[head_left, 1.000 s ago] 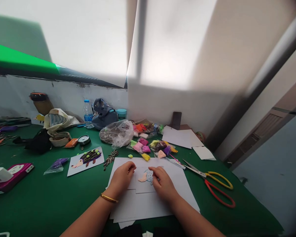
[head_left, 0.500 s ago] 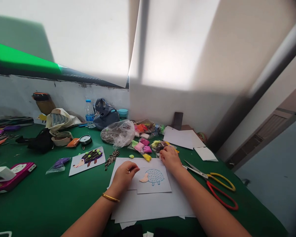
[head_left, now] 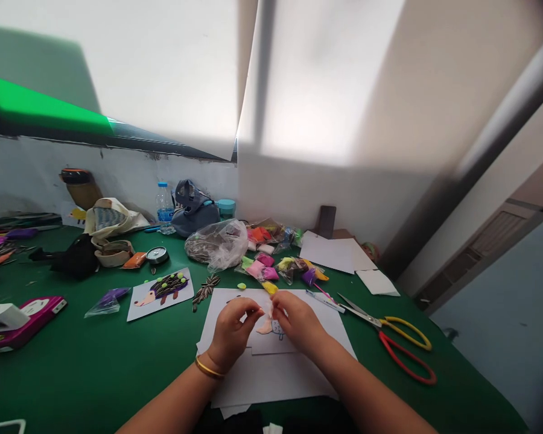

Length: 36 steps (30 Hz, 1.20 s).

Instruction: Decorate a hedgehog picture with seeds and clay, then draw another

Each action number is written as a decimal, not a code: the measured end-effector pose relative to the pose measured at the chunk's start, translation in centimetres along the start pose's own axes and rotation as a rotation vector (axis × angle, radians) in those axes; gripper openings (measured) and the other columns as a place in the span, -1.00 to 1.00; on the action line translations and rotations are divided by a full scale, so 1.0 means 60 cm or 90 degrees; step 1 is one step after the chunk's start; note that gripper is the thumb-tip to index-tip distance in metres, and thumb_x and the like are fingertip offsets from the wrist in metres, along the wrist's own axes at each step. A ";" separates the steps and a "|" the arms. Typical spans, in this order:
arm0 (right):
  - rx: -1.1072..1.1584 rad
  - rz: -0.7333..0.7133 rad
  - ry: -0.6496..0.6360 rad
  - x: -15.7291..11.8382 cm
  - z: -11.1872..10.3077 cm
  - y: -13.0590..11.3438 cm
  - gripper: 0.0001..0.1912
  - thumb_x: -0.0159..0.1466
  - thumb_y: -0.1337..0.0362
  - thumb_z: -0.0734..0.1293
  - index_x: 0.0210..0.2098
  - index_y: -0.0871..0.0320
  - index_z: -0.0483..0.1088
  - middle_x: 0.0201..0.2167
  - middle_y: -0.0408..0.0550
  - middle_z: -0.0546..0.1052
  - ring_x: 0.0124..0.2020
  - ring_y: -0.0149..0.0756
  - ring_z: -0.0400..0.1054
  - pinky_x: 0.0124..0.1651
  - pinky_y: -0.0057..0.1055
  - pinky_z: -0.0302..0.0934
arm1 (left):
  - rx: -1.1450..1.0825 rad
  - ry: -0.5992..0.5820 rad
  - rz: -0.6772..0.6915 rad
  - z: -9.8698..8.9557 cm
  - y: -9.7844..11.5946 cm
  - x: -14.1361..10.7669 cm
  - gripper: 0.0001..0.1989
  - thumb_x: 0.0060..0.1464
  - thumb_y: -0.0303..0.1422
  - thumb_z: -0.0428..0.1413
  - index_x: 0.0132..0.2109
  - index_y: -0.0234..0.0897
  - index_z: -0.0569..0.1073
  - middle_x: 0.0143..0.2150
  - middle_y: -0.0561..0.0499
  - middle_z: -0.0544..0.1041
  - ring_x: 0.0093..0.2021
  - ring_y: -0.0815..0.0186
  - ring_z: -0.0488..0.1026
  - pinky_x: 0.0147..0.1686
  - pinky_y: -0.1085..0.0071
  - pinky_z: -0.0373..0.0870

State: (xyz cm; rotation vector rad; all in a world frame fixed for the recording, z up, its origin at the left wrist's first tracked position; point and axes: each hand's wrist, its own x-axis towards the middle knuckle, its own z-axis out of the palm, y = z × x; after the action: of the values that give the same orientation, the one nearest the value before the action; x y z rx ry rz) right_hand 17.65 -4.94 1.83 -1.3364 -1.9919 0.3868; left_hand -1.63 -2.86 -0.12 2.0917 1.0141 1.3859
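Note:
My left hand (head_left: 235,325), with a gold bangle at the wrist, is closed in a pinch above the paper. Facing it, my right hand (head_left: 296,316) also pinches. Between the fingertips shows a small pale pink, partly see-through piece (head_left: 269,308); its kind is hard to make out. Below lies a card with a hedgehog drawing (head_left: 265,328), its snout filled in peach and its body outlined in blue; my right hand hides much of the body. White paper sheets (head_left: 271,380) lie underneath.
Scissors (head_left: 380,322) and a pen (head_left: 323,300) lie to the right. Beyond the paper are bagged coloured clay (head_left: 262,268) and a plastic bag (head_left: 217,244). A finished hedgehog card (head_left: 160,292) and sunflower seeds (head_left: 205,292) lie left, with a purple clay packet (head_left: 108,301).
My right hand has come back from the clay packets toward my left hand, with the pale piece now between them. The pen is uncovered and the drawing is partly hidden.

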 end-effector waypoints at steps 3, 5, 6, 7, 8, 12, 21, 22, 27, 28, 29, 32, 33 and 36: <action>0.015 -0.011 -0.008 -0.004 0.010 -0.014 -0.83 0.26 0.45 0.22 -0.28 0.08 0.38 -0.25 -0.10 0.52 -0.20 -0.28 0.38 -0.13 -0.39 0.23 | 0.020 0.005 0.025 -0.001 -0.001 0.001 -0.82 0.23 -0.25 0.10 -0.29 -0.21 0.50 -0.29 -0.03 0.47 -0.26 0.26 0.42 -0.22 0.35 0.42; 0.027 -0.001 -0.005 -0.005 0.012 -0.015 -0.83 0.27 0.44 0.21 -0.26 0.08 0.38 -0.27 -0.11 0.51 -0.22 -0.29 0.38 -0.15 -0.39 0.24 | 0.050 -0.010 0.027 -0.002 -0.003 0.001 -0.81 0.24 -0.24 0.09 -0.27 -0.20 0.52 -0.27 -0.04 0.42 -0.24 0.25 0.40 -0.22 0.34 0.42; 0.035 0.009 -0.001 -0.005 0.012 -0.014 -0.84 0.28 0.43 0.21 -0.25 0.08 0.38 -0.27 -0.11 0.51 -0.24 -0.29 0.38 -0.16 -0.39 0.24 | 0.065 -0.026 0.034 -0.002 -0.004 0.001 -0.79 0.25 -0.23 0.07 -0.26 -0.20 0.54 -0.26 -0.04 0.41 -0.21 0.24 0.40 -0.20 0.34 0.42; 0.042 0.019 0.003 -0.004 0.012 -0.013 -0.85 0.28 0.41 0.21 -0.25 0.08 0.38 -0.27 -0.11 0.51 -0.24 -0.29 0.38 -0.17 -0.39 0.25 | 0.080 -0.046 0.048 -0.002 -0.004 0.001 -0.77 0.27 -0.24 0.05 -0.25 -0.20 0.54 -0.24 -0.06 0.41 -0.18 0.23 0.39 -0.16 0.32 0.42; 0.050 0.028 0.007 -0.004 0.012 -0.011 -0.86 0.29 0.40 0.21 -0.25 0.08 0.38 -0.26 -0.10 0.51 -0.23 -0.29 0.39 -0.16 -0.39 0.25 | 0.093 -0.065 0.065 -0.003 -0.003 0.000 -0.76 0.29 -0.24 0.02 -0.23 -0.19 0.55 -0.21 -0.07 0.41 -0.15 0.22 0.39 -0.13 0.31 0.41; 0.080 0.060 0.015 -0.007 0.016 -0.005 -0.86 0.30 0.37 0.20 -0.24 0.08 0.39 -0.20 -0.08 0.53 -0.18 -0.27 0.40 -0.11 -0.35 0.27 | 0.167 -0.111 0.135 -0.002 0.005 -0.003 -0.78 0.28 -0.26 0.03 -0.10 -0.14 0.56 -0.03 -0.12 0.44 -0.01 0.16 0.38 0.01 0.21 0.39; -0.053 0.069 0.031 0.014 -0.008 0.053 -0.81 0.26 0.43 0.18 -0.30 0.13 0.42 -0.31 -0.07 0.52 -0.27 -0.28 0.37 -0.19 -0.39 0.25 | 0.121 -0.106 0.066 0.001 -0.024 0.003 -0.71 0.28 -0.31 0.02 0.06 -0.12 0.52 0.06 -0.12 0.53 0.07 0.15 0.44 0.10 0.17 0.39; -0.103 0.073 0.049 0.020 -0.016 0.068 -0.80 0.27 0.43 0.17 -0.30 0.14 0.43 -0.30 -0.05 0.52 -0.24 -0.27 0.37 -0.17 -0.38 0.25 | 0.121 -0.108 0.049 -0.001 -0.028 0.005 -0.71 0.27 -0.32 0.02 0.08 -0.12 0.51 0.07 -0.11 0.53 0.09 0.15 0.44 0.11 0.16 0.38; -0.174 0.079 0.070 0.032 -0.034 0.122 -0.71 0.27 0.45 0.17 -0.17 0.18 0.50 -0.09 0.09 0.53 0.03 -0.13 0.33 0.10 -0.17 0.21 | 0.145 -0.253 -0.018 -0.007 -0.026 0.010 -0.45 0.03 -0.30 0.27 0.19 -0.09 0.40 0.03 -0.05 0.57 0.04 0.09 0.47 0.06 0.11 0.36; -0.179 0.068 0.078 0.029 -0.032 0.123 -0.67 0.27 0.46 0.16 -0.11 0.18 0.50 0.00 0.10 0.50 0.10 -0.11 0.29 0.16 -0.14 0.17 | 0.152 -0.285 -0.028 -0.007 -0.023 0.010 -0.36 -0.03 -0.30 0.31 0.22 -0.08 0.37 0.03 -0.05 0.57 0.05 0.07 0.47 0.07 0.10 0.34; -0.185 0.054 0.090 0.022 -0.028 0.119 -0.63 0.26 0.47 0.16 -0.05 0.18 0.50 0.06 0.11 0.47 0.16 -0.10 0.24 0.21 -0.10 0.13 | 0.159 -0.309 -0.037 -0.007 -0.020 0.010 -0.29 -0.08 -0.30 0.34 0.24 -0.08 0.34 0.04 -0.04 0.57 0.07 0.06 0.45 0.09 0.09 0.31; -0.188 0.012 0.114 -0.008 -0.010 0.087 -0.53 0.22 0.50 0.18 0.03 0.10 0.49 0.02 0.07 0.46 0.12 -0.08 0.24 0.18 -0.06 0.14 | 0.184 -0.336 -0.053 -0.006 -0.019 0.006 -0.17 -0.14 -0.29 0.37 0.29 -0.08 0.27 0.06 -0.05 0.56 0.12 0.04 0.42 0.14 0.08 0.23; -0.178 -0.003 0.093 -0.020 -0.002 0.073 -0.53 0.20 0.51 0.20 0.01 0.06 0.51 -0.07 0.04 0.49 0.06 -0.09 0.27 0.15 -0.07 0.15 | 0.190 -0.339 -0.055 -0.005 -0.021 0.005 -0.14 -0.15 -0.29 0.38 0.30 -0.08 0.25 0.05 -0.05 0.56 0.11 0.04 0.41 0.14 0.08 0.22; -0.150 -0.036 0.001 -0.052 0.017 0.032 -0.57 0.15 0.49 0.27 -0.10 -0.03 0.57 -0.22 -0.03 0.47 -0.13 -0.16 0.30 -0.04 -0.19 0.19 | 0.204 -0.340 -0.050 -0.002 -0.028 0.001 -0.13 -0.14 -0.27 0.37 0.31 -0.11 0.23 0.04 -0.06 0.56 0.09 0.04 0.42 0.12 0.09 0.22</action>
State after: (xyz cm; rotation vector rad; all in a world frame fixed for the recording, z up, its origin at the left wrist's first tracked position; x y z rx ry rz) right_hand 18.94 -6.78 -1.23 -1.4164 -2.1210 0.1267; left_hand -2.32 -1.77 -1.19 2.4264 1.1144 0.5910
